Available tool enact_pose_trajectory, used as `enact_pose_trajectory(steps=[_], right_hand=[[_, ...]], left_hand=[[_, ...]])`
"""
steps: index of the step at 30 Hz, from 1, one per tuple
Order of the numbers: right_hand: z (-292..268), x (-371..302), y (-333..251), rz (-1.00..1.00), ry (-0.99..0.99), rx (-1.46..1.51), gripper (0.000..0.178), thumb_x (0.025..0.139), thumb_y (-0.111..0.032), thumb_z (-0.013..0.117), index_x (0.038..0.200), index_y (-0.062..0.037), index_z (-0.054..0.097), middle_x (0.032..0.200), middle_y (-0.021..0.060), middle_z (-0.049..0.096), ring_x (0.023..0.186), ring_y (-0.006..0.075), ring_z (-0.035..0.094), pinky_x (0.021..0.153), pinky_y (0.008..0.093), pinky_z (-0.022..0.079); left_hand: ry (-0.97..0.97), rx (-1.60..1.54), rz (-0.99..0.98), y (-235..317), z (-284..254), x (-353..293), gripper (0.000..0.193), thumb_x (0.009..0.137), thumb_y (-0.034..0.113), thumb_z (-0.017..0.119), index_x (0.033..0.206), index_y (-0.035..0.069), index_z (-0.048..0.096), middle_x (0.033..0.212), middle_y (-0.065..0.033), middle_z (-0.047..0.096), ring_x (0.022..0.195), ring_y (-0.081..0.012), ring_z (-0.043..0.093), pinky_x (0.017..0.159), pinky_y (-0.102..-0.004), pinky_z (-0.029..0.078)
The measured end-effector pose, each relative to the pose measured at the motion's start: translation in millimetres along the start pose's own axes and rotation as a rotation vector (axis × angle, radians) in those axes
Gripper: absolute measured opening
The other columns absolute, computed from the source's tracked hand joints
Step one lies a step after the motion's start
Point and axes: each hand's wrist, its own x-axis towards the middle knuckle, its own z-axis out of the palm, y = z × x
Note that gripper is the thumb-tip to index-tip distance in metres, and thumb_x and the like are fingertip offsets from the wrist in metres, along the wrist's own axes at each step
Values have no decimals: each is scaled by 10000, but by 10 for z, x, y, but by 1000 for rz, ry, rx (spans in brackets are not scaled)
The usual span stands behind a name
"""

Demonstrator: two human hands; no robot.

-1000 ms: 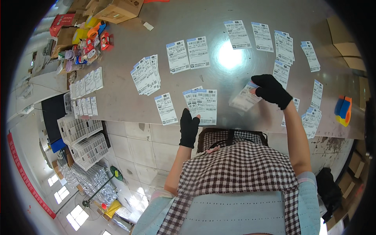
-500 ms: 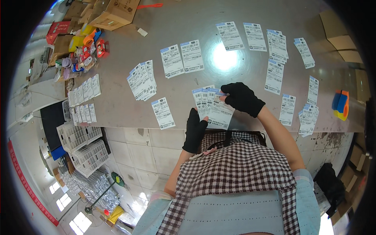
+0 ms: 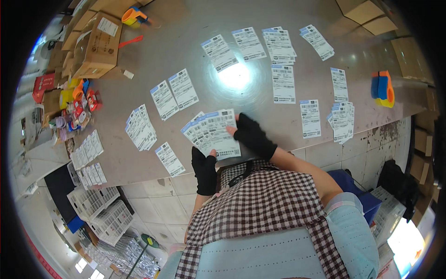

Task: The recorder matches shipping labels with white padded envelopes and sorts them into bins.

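A fan of overlapping white shipping labels (image 3: 214, 134) with blue top edges is held just over the table's near edge. My left hand (image 3: 204, 169), in a black fingerless glove, closes on its lower left corner with the thumb on top. At the fan's upper right edge, my right hand (image 3: 255, 138), gloved alike, pinches the labels between thumb and fingers. To the left of the fan lie a single label (image 3: 170, 159) and a fanned pile of labels (image 3: 141, 128). Beyond it, two labels (image 3: 183, 88) rest side by side.
More labels (image 3: 283, 84) lie in separate groups across the metal table (image 3: 260, 100). Orange-and-blue tape dispensers (image 3: 383, 88) stand at the right and far left. Cardboard boxes (image 3: 98, 46) line the far edge. White plastic crates (image 3: 109, 221) are stacked below on the left.
The view has turned, so the table's things appear shifted and tilted. The labels in my hands are fanned more widely. My right hand has moved down along their right edge.
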Motion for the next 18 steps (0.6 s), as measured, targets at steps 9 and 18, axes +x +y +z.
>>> enact_pose_trajectory(steps=[9,18], right_hand=[[137,-277,101,44,25,112,388,848,-200,511,1183,-23,428,1050,139,572,940,200,566,813,326,447],[33,-414,213,33,-17,-72,443,829,-228,528,1234,-81,423,1089,142,561,997,246,553,855,350,426]], left_hand=[[-267,54,-230,-79,203,-12,469,809,58,534,1249,22,376,1142,-104,526,1006,-191,524,841,-308,429],[-392,155,-471,-51,135,79,433,820,178,571,1185,-20,447,1072,-89,552,955,-173,517,803,-289,416]])
